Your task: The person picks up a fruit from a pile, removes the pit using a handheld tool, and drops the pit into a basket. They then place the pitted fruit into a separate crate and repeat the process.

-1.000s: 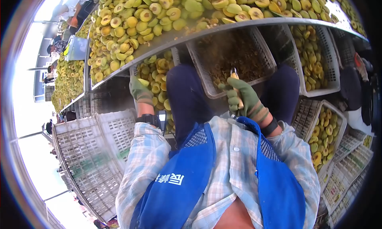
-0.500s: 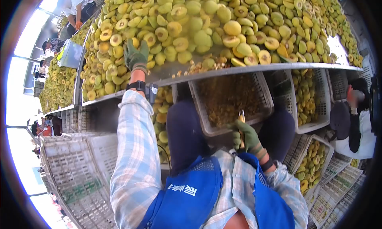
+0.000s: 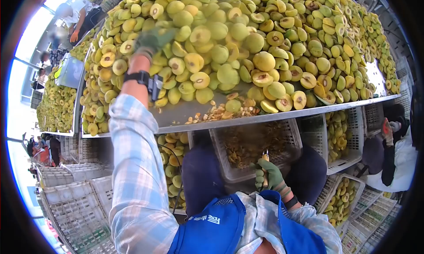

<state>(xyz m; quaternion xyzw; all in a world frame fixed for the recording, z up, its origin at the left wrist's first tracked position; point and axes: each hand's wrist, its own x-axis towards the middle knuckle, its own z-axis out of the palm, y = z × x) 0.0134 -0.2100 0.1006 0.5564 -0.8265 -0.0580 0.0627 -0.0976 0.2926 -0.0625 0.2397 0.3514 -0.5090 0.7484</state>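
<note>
Halved yellow-green fruits (image 3: pixel 247 46) are heaped on a metal table (image 3: pixel 274 117). My left hand (image 3: pixel 152 41), in a green glove, reaches over the heap at the upper left; its fingers are smeared by motion, and whether it holds a fruit cannot be made out. My right hand (image 3: pixel 271 178), also gloved in green, is closed around a small tool (image 3: pixel 265 165) with a light wooden handle and metal tip, above my lap. Small brown pits (image 3: pixel 225 112) lie near the table's front edge. Between my knees stands a crate (image 3: pixel 232 174) with brown scraps inside.
Crates of fruit (image 3: pixel 339 135) stand under the table to the right, another (image 3: pixel 342 203) below. Stacked crates (image 3: pixel 79 210) are at the lower left. A person (image 3: pixel 77 15) works at the upper left; another person's hand (image 3: pixel 387 131) shows at the right.
My left hand has moved farther over the heap, up and slightly left, and is now blurred. My right hand still grips the tool. The table appears lower in view.
</note>
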